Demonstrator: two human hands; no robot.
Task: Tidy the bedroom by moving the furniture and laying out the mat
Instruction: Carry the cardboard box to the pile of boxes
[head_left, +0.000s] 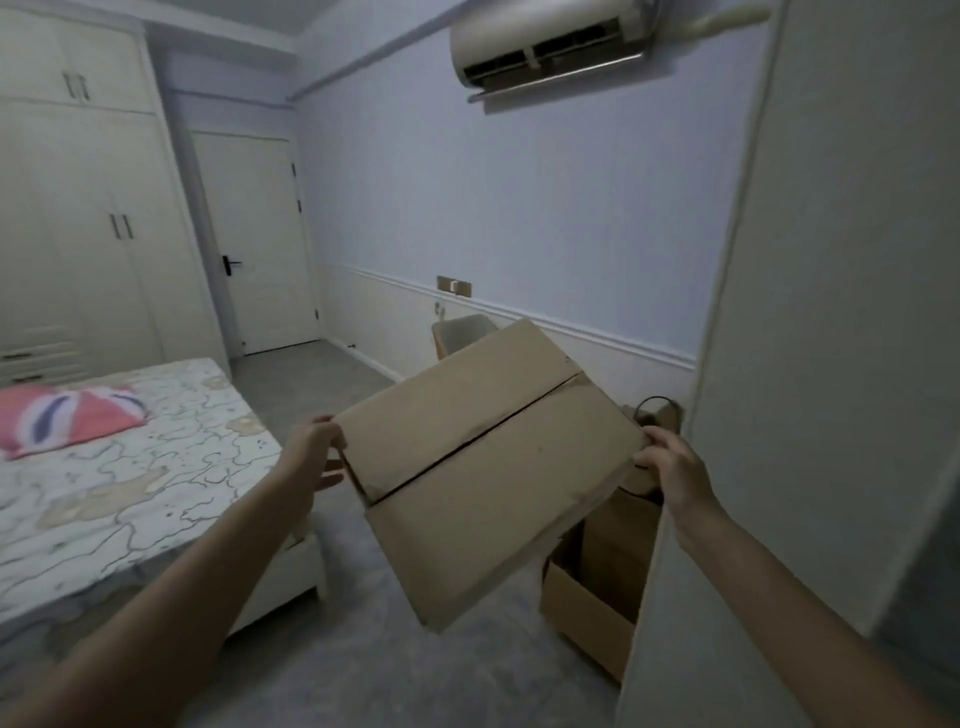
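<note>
Both hands are clamped on 1 closed cardboard box (488, 467), the landmark for this report. The left hand (311, 449) grips its left corner, thumb on top and fingers underneath; the right hand (675, 462) pinches its right corner. The box is held in the air, tilted, with its taped seam facing up.

Directly beneath the box's right side, an open carton (587, 618) sits on the grey floor (337, 675), against a white panel (779, 415). Behind the box, a chair (462, 330) stands against the wall. Left of the box lies the bed (130, 467), bearing 1 red pillow (62, 415). No mat is in view.

Judgement: the clearing step is in hand (clutter first, furniture after). The next move calls for a level carry clear of the bed corner, then a set-down place.
</note>
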